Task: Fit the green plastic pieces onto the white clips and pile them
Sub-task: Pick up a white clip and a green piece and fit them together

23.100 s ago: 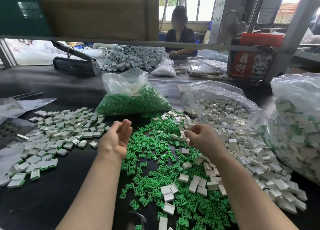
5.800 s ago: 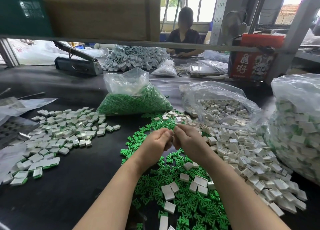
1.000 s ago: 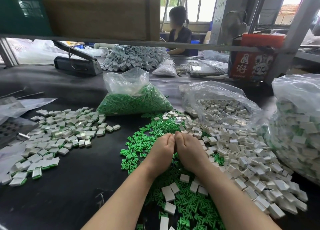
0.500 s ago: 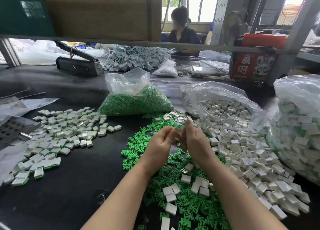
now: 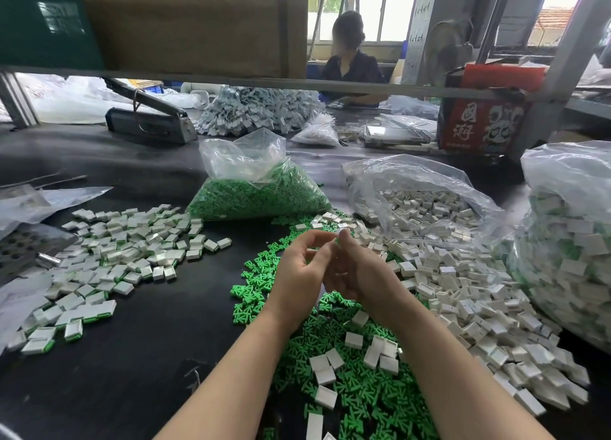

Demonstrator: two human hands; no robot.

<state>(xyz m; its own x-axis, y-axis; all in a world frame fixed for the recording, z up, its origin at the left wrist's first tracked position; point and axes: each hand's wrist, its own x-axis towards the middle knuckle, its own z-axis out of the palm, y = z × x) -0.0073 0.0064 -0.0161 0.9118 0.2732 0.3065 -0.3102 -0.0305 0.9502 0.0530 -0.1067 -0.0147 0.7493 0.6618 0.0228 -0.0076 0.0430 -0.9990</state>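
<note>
My left hand [image 5: 299,274] and my right hand [image 5: 362,276] are raised together over the loose green plastic pieces [image 5: 357,390], their curled fingertips meeting. A speck of a green piece [image 5: 337,240] shows between the fingertips, pinched by my left hand. My right hand seems to hold a white clip against it, but its fingers hide the clip. Loose white clips [image 5: 463,294] spread to the right of my hands. The pile of fitted clips [image 5: 125,251], white with green edges, lies at the left on the black table [image 5: 132,357].
An open bag of green pieces [image 5: 261,194] and one of white clips [image 5: 426,208] stand behind my hands, a fuller bag [image 5: 568,257] at the right edge. Farther back are a heat sealer [image 5: 148,122], a red box [image 5: 482,122], a low shelf rail [image 5: 363,89] and a seated person [image 5: 350,62].
A second ago both hands were down in the loose pieces with knuckles together. They have since lifted off the pile and now hold their fingertips together above it.
</note>
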